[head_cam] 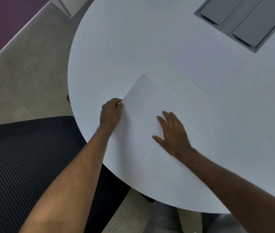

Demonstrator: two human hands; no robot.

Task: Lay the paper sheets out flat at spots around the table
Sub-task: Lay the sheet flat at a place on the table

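Sheets (143, 105): white, blank, apparently overlapping, near worktop (116, 47) edge. Left hand (110, 113): fingers pinch top sheet's left edge. Right hand (172, 132): spread flat on paper, holding nothing.

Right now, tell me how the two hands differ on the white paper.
The left hand is curled, pinching the edge of the top white paper sheet; the right hand lies flat, fingers spread, pressing down on it. The left sits at the sheet's edge, the right on its surface. Both touch the paper.

One head-worn wide-angle view looks steeply down, close over the round white table (116, 47) edge, tilted sideways
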